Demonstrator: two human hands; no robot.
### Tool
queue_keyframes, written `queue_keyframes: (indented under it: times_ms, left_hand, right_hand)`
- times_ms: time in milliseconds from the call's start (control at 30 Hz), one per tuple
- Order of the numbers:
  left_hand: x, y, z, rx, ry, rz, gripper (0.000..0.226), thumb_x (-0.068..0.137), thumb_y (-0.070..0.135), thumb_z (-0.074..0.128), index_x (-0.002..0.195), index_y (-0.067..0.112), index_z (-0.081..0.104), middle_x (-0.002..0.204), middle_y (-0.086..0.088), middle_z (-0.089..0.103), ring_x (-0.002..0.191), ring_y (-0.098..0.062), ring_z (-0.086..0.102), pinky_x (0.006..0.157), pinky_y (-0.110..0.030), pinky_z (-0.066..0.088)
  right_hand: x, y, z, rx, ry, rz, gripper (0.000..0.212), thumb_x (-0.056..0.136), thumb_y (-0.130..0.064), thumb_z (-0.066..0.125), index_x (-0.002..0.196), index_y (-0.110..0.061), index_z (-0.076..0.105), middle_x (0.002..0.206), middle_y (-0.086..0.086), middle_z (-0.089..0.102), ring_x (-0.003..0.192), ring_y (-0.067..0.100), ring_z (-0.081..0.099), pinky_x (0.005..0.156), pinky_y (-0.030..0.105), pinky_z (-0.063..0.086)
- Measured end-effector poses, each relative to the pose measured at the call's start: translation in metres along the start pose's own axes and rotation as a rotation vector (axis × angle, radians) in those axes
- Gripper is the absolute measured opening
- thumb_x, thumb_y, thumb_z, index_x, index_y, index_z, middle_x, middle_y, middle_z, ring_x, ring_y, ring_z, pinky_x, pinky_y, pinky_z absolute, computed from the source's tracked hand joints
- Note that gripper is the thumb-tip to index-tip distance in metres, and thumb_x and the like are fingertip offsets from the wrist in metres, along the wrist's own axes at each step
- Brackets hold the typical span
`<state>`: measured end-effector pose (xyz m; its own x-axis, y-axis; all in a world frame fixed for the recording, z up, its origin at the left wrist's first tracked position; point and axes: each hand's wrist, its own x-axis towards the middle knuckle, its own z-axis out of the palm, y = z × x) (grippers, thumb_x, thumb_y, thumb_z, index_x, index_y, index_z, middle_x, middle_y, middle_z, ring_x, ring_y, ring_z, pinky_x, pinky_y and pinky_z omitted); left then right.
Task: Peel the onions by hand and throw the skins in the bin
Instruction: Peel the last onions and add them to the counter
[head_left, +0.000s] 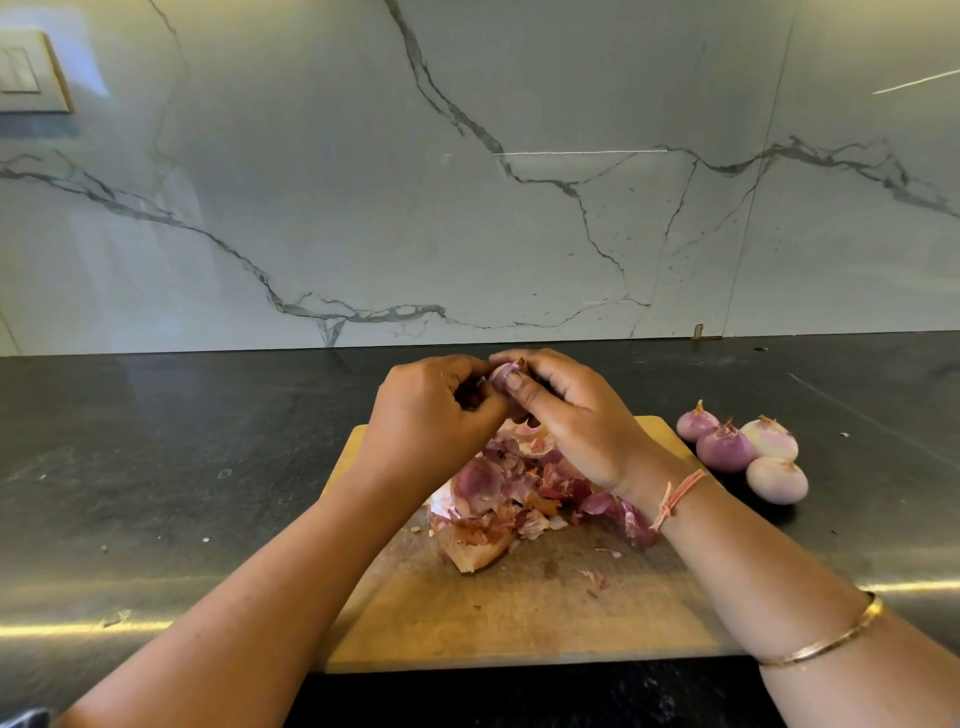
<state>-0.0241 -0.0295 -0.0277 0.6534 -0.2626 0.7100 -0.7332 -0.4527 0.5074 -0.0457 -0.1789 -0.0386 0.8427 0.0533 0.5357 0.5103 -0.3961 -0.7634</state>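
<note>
Both hands hold one small purple onion (503, 375) above the far end of a wooden cutting board (519, 613). My right hand (569, 415) grips the onion, thumb pressed on its side. My left hand (436, 410) has its fingers curled against the onion's left side, pinching at the skin. A heap of purple and brown onion skins (524, 499) lies on the board under my hands. Several peeled onions (748, 452) sit in a cluster on the dark counter to the right of the board. Most of the held onion is hidden by my fingers.
The dark stone counter (156, 467) runs left and right of the board, with a marbled wall (467, 182) right behind it. A light switch plate (31, 73) is on the wall at the upper left. No bin is in view.
</note>
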Motion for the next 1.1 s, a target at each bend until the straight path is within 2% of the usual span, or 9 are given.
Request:
queue_keyframes:
  times_ms: [200, 300, 467, 667, 767, 833, 933, 1000, 1100]
  left_hand:
    - [0.0014, -0.0033, 0.0011, -0.003, 0.011, 0.001, 0.011, 0.083, 0.022, 0.067, 0.082, 0.026, 0.077, 0.064, 0.007, 0.069, 0.057, -0.014, 0.060, 0.053, -0.029, 0.048]
    - [0.0017, -0.0043, 0.0003, -0.001, 0.002, -0.013, 0.013, 0.083, 0.021, 0.065, 0.087, 0.022, 0.077, 0.066, 0.010, 0.069, 0.059, -0.010, 0.060, 0.052, -0.023, 0.048]
    - [0.0050, -0.0065, -0.0040, -0.029, 0.042, -0.074, 0.017, 0.082, 0.006, 0.061, 0.085, 0.014, 0.076, 0.058, 0.023, 0.057, 0.053, 0.007, 0.055, 0.049, -0.006, 0.039]
    - [0.0020, -0.0050, -0.0026, -0.057, 0.009, -0.072, 0.017, 0.082, 0.013, 0.063, 0.092, 0.021, 0.074, 0.063, 0.017, 0.064, 0.059, -0.002, 0.059, 0.053, -0.014, 0.047]
    - [0.0014, -0.0045, -0.0031, -0.039, -0.009, -0.054, 0.024, 0.082, 0.013, 0.061, 0.099, 0.026, 0.073, 0.060, 0.023, 0.060, 0.057, 0.002, 0.057, 0.052, -0.007, 0.040]
    - [0.0017, -0.0045, -0.0038, -0.007, 0.001, -0.009, 0.026, 0.083, 0.015, 0.059, 0.101, 0.025, 0.074, 0.076, 0.025, 0.062, 0.072, 0.005, 0.061, 0.061, -0.005, 0.044]
    - [0.0014, -0.0041, -0.0034, -0.012, -0.006, 0.003, 0.029, 0.079, 0.034, 0.056, 0.100, 0.026, 0.074, 0.089, 0.021, 0.065, 0.081, 0.004, 0.063, 0.074, -0.014, 0.052]
    - [0.0003, -0.0030, -0.0028, -0.029, -0.017, -0.008, 0.033, 0.078, 0.044, 0.058, 0.101, 0.026, 0.073, 0.090, 0.017, 0.069, 0.081, 0.003, 0.064, 0.075, -0.023, 0.056]
    - [-0.0001, -0.0026, -0.0018, -0.043, -0.006, -0.006, 0.032, 0.078, 0.045, 0.065, 0.099, 0.023, 0.073, 0.086, 0.013, 0.071, 0.078, 0.002, 0.066, 0.074, -0.027, 0.057]
  right_hand:
    - [-0.0009, -0.0009, 0.0000, -0.007, -0.025, -0.002, 0.027, 0.099, -0.017, 0.047, 0.122, -0.008, 0.060, 0.108, 0.004, 0.060, 0.092, 0.004, 0.059, 0.079, 0.017, 0.047]
    - [-0.0007, -0.0012, -0.0004, 0.028, -0.031, 0.010, 0.026, 0.100, -0.020, 0.047, 0.120, -0.009, 0.061, 0.110, 0.005, 0.062, 0.091, 0.000, 0.062, 0.078, 0.016, 0.048]
    - [0.0008, -0.0016, -0.0023, 0.031, -0.026, 0.004, 0.032, 0.089, -0.038, 0.043, 0.112, -0.024, 0.060, 0.115, 0.003, 0.066, 0.112, 0.013, 0.060, 0.099, 0.029, 0.046]
    - [-0.0004, -0.0007, -0.0059, 0.070, -0.013, 0.000, 0.021, 0.092, -0.031, 0.046, 0.110, -0.032, 0.057, 0.107, -0.006, 0.064, 0.103, 0.008, 0.061, 0.087, 0.022, 0.049]
    - [0.0003, 0.0004, -0.0065, 0.089, 0.003, 0.007, 0.013, 0.097, -0.021, 0.050, 0.105, -0.030, 0.056, 0.097, -0.010, 0.062, 0.095, 0.006, 0.059, 0.080, 0.025, 0.050]
    - [0.0005, 0.0006, -0.0067, 0.089, 0.021, 0.004, 0.016, 0.092, -0.025, 0.051, 0.104, -0.021, 0.060, 0.096, -0.006, 0.064, 0.094, 0.008, 0.060, 0.082, 0.024, 0.050]
    - [0.0003, -0.0016, -0.0067, 0.082, 0.033, 0.000, 0.030, 0.085, -0.030, 0.049, 0.107, -0.016, 0.064, 0.105, 0.004, 0.066, 0.099, 0.011, 0.063, 0.084, 0.024, 0.052]
    - [-0.0001, -0.0025, -0.0064, 0.068, 0.039, -0.002, 0.026, 0.084, -0.034, 0.051, 0.104, -0.024, 0.065, 0.111, 0.006, 0.063, 0.103, 0.014, 0.062, 0.083, 0.029, 0.054]
    - [-0.0008, -0.0035, -0.0055, 0.040, 0.036, -0.034, 0.024, 0.089, -0.029, 0.053, 0.108, -0.021, 0.065, 0.112, 0.006, 0.062, 0.103, 0.010, 0.062, 0.085, 0.021, 0.052]
